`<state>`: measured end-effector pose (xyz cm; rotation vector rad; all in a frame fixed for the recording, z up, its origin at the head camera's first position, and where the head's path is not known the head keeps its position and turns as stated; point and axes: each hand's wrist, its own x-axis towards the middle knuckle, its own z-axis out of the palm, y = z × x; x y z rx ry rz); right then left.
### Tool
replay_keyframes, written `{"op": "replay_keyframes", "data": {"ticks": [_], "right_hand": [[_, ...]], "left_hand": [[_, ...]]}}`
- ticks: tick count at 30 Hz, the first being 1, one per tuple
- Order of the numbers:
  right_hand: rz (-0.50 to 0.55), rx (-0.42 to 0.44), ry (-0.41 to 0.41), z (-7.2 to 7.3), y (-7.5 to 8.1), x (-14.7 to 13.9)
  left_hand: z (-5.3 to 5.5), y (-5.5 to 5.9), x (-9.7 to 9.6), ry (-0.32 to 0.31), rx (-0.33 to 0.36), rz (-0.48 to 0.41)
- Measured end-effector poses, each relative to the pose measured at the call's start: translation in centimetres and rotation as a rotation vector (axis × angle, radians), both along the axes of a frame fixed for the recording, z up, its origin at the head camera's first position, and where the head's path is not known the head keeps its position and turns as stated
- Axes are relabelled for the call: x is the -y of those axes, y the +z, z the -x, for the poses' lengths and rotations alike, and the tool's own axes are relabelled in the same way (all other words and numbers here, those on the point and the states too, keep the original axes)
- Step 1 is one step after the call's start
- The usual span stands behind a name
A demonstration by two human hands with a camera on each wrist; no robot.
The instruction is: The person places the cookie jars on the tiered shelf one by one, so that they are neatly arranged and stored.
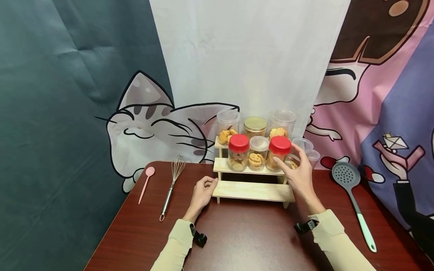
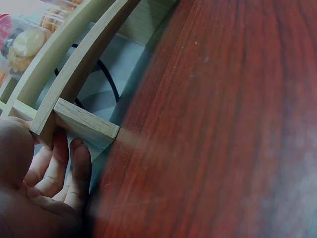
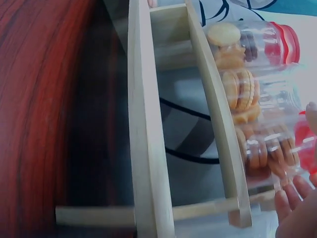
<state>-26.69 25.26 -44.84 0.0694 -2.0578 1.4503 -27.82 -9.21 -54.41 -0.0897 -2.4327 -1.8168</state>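
A three-step wooden display rack (image 1: 255, 191) stands on the table with jars of cookies on its upper two steps. At the left end of its lowest step, my left hand (image 1: 204, 192) pinches the board, thumb above and fingers below in the left wrist view. My right hand (image 1: 300, 174) holds the right-hand red-lidded cookie jar (image 1: 278, 152) on the middle step, thumb in front and fingers around its right side. Beside that jar are a clear-lidded jar (image 1: 256, 156) and another red-lidded jar (image 1: 238, 152). The lowest step is bare.
On the top step stand a gold-lidded jar (image 1: 255, 126) and two clear jars. More clear containers (image 1: 303, 145) are behind my right hand. A pink spoon (image 1: 147, 184) and a whisk (image 1: 171, 190) lie left; a grey skimmer (image 1: 350, 188) lies right. A printed curtain (image 1: 251, 56) hangs behind.
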Motion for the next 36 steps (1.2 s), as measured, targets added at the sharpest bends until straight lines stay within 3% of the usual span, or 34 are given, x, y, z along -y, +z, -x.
{"op": "replay_keyframes", "data": {"ticks": [4, 7, 17, 22, 28, 36], "right_hand": [[0.025, -0.014, 0.039, -0.5, -0.1, -1.2], [0.039, -0.026, 0.023, -0.6, -0.1, -2.3], [0.095, -0.076, -0.143, -0.8, 1.4, -5.2], [0.051, 0.037, -0.195, 0.7, 0.4, -7.8], [-0.044, 0.191, -0.137, 1.6, -0.5, -9.0], [-0.133, 0.265, -0.072, 2.2, -0.9, -8.8]], "left_hand": [[0.0, 0.1, -0.1, 0.006, 0.002, -0.004], [0.0, 0.0, -0.1, 0.008, -0.002, -0.003], [0.1, -0.1, 0.0, 0.009, -0.009, -0.001], [0.0, -0.1, -0.1, 0.010, -0.005, 0.003], [0.0, -0.1, 0.0, 0.014, 0.002, 0.015], [0.0, -0.1, 0.0, 0.005, 0.000, -0.001]]}}
